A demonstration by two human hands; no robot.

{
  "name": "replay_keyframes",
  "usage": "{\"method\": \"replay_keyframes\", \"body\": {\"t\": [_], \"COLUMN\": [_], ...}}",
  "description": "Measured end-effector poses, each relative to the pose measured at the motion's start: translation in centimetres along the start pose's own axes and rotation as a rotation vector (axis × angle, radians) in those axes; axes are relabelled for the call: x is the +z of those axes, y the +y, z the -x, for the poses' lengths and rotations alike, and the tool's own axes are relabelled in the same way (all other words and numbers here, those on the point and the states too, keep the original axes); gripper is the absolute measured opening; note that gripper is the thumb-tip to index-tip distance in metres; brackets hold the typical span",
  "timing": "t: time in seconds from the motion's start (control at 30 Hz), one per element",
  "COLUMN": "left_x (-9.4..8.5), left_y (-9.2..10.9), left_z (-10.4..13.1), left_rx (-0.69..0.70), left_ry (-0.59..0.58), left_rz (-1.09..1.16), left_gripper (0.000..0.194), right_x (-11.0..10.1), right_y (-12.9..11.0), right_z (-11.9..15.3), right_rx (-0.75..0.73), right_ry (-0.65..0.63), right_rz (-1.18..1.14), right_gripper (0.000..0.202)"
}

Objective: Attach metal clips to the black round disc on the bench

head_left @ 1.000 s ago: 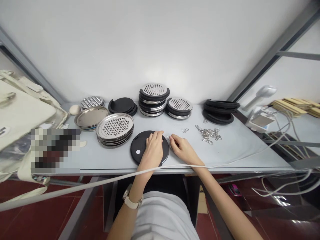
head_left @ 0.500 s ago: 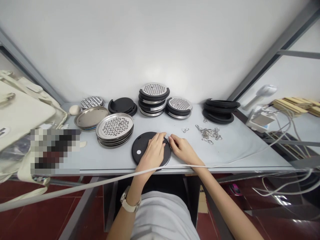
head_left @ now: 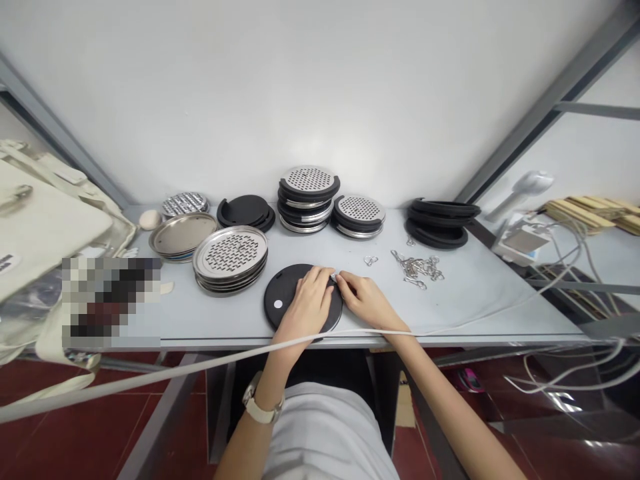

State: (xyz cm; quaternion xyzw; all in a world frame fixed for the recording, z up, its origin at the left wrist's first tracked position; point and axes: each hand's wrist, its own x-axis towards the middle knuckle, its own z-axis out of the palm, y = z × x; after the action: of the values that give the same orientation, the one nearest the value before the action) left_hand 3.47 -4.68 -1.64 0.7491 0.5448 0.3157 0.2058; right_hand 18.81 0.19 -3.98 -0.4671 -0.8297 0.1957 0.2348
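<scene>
A round black disc [head_left: 286, 287] with a white dot lies flat near the table's front edge. My left hand [head_left: 311, 303] is laid over its right half, fingers curved and gripping it against the table. At the disc's upper right edge, my right hand [head_left: 363, 297] is closed in a pinch on a small shiny metal clip [head_left: 334, 275], mostly hidden by the fingertips. To the right is a loose heap of metal snap clips [head_left: 420, 267], with a few single clips [head_left: 371, 260] apart from it.
Perforated metal grater plates [head_left: 235, 253] are stacked at left, beside plain metal lids [head_left: 183, 233]. Behind stand grater stacks with black rims [head_left: 309, 190]; black rings [head_left: 440, 223] sit at right. A white cable [head_left: 200, 365] crosses over my forearms. A cream bag [head_left: 45, 200] hangs left.
Both hands stay at the disc. The left fingertips have shifted very slightly right, and the metal piece at my right fingertips shows a little differently. Nothing else has visibly moved.
</scene>
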Motion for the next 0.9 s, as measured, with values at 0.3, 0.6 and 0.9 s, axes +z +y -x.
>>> {"method": "replay_keyframes", "body": {"t": [0.3,0.6,0.9], "left_x": [0.11,0.06,0.02], "left_y": [-0.06,0.21,0.28], "left_z": [-0.24,-0.15,-0.22], "left_rx": [0.001,0.007,0.016], "left_ry": [-0.002,-0.021,-0.023], "left_rz": [-0.021,-0.131,-0.153], "left_gripper": [0.026,0.028,0.027], "right_x": [0.07,0.06,0.13], "right_y": [0.11,-0.01,0.1], "right_z": [0.08,0.1,0.09], "right_rx": [-0.02,-0.023,-0.026], "right_ry": [0.002,0.004,0.007], "right_rz": [0.035,0.052,0.058], "right_gripper": [0.027,0.027,0.027]}}
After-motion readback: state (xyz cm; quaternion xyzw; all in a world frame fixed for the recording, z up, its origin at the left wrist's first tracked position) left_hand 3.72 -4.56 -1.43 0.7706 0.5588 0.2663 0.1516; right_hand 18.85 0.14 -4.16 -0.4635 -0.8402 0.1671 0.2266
